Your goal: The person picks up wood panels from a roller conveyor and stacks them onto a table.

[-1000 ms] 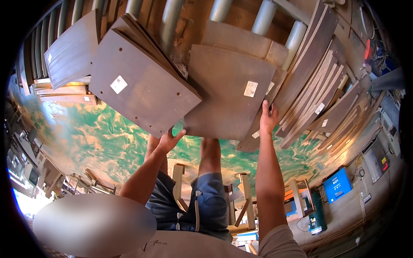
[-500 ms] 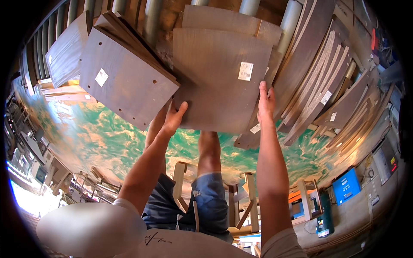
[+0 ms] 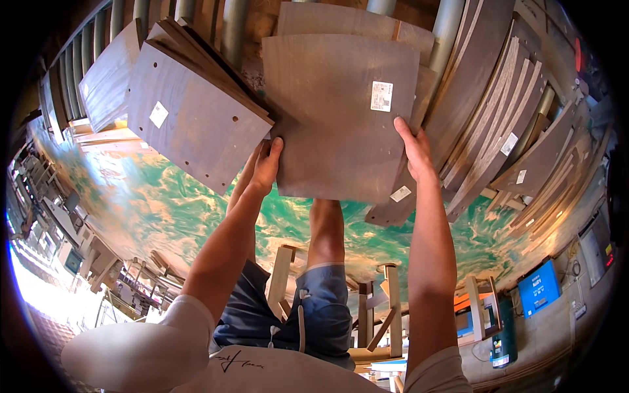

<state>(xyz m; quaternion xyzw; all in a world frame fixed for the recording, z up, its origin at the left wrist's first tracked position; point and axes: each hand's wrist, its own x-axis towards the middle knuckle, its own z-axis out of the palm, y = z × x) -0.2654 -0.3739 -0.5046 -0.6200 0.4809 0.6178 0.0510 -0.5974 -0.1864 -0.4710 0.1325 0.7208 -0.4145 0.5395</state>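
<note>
Between my hands is a dark brown wooden panel (image 3: 327, 131) with a white label near its upper right. My left hand (image 3: 267, 164) grips the panel's left edge, thumb on its face and fingers behind, out of sight. At the right edge my right hand (image 3: 415, 149) holds on, its thumb laid on the front and the other fingers partly hidden. More brown panels show behind it, one of them a labelled board (image 3: 390, 208) low on the right. Close to my left hand stands a stack of drilled panels (image 3: 196, 118) with a white label.
Several long boards (image 3: 485, 124) lean in rows on the right. Metal rollers (image 3: 234, 33) run along the back. A green and tan patterned floor (image 3: 177, 170) lies below. Wooden frames (image 3: 280, 275) stand around my legs, and a blue box (image 3: 538, 288) is at lower right.
The panel's top edge sits slightly higher in view. My left hand has slid up its left edge, and my right hand's thumb now lies further onto the panel's face.
</note>
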